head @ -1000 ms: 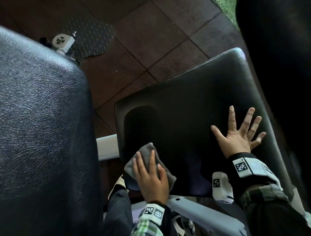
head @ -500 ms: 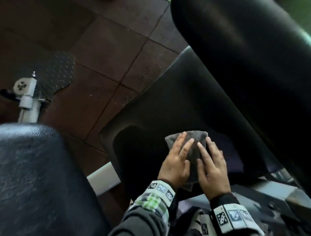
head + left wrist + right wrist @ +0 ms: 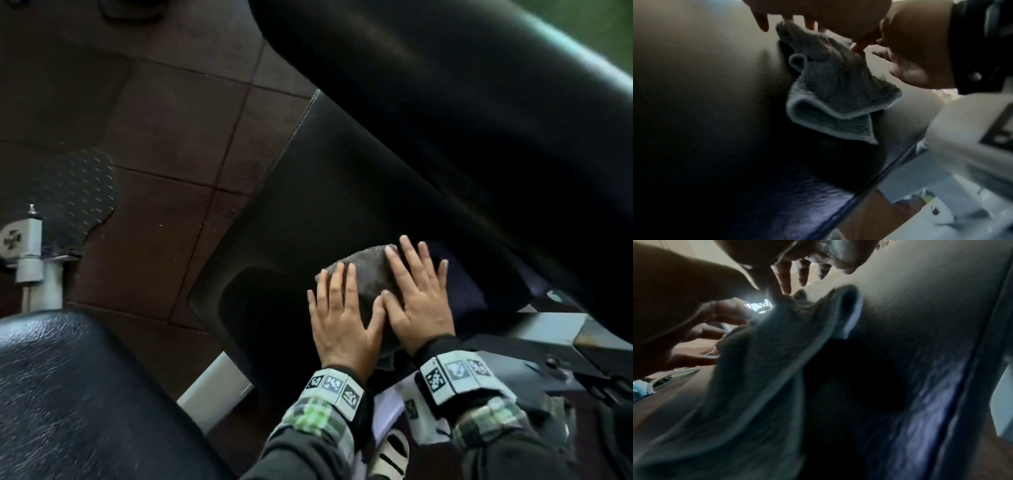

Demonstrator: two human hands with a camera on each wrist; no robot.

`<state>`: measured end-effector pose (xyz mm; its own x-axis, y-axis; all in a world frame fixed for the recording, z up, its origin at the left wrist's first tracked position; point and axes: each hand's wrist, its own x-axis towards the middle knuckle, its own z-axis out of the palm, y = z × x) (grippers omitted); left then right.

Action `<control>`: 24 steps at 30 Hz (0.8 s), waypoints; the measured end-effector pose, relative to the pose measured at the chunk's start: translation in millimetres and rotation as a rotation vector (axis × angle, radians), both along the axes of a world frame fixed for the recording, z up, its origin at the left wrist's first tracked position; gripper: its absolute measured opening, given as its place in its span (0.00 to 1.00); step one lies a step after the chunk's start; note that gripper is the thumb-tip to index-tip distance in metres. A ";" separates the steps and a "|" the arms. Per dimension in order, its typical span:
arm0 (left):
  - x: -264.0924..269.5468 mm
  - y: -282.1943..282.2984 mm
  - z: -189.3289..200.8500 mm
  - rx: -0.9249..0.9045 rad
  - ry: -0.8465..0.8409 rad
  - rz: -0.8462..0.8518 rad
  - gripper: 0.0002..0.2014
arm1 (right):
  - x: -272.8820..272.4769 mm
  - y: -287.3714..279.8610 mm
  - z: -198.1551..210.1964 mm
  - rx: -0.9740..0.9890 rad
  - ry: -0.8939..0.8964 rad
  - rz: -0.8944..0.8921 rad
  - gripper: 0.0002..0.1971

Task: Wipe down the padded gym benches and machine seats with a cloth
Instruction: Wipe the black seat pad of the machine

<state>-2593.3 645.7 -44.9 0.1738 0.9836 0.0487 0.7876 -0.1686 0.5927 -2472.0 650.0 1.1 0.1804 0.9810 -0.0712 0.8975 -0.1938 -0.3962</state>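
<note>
Fingers (image 3: pixel 399 263) flat on cloth (image 3: pixel 368 274), mid-seat (image 3: pixel 325 192).

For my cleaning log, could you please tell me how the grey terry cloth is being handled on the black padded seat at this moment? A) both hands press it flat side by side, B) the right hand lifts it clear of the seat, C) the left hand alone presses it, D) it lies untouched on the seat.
A: the left hand and right hand lie with straight fingers on the grey terry cloth, against the black padded seat.
</note>
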 end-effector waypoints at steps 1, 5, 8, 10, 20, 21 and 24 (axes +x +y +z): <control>5.5 1.5 -1.9 -0.026 0.009 0.018 0.34 | 5.7 3.4 2.8 -0.012 -0.011 -0.001 0.33; 12.3 12.6 -6.6 -0.028 0.097 -0.015 0.38 | 22.7 21.5 11.8 -0.055 -0.051 -0.061 0.29; 4.1 23.7 -10.0 0.028 0.150 -0.036 0.36 | 29.4 39.8 22.1 -0.063 -0.126 -0.164 0.30; -1.6 37.8 -10.1 0.045 0.170 0.023 0.33 | 31.5 53.7 31.8 -0.083 -0.167 -0.193 0.32; 17.2 84.8 -6.4 -0.081 0.081 0.179 0.43 | 8.6 101.1 78.8 -0.693 0.077 -0.314 0.45; 16.0 98.1 -4.5 -0.050 0.090 0.164 0.43 | 6.7 104.0 85.5 -0.703 0.084 -0.283 0.42; 11.8 151.8 0.4 0.014 0.041 0.096 0.37 | 4.5 110.3 95.5 -0.725 0.127 -0.237 0.36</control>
<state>-2581.5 797.5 -44.5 0.0807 0.9951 0.0570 0.8238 -0.0988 0.5582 -2467.5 760.3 96.6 0.3273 0.6174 -0.7154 0.7556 -0.6256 -0.1942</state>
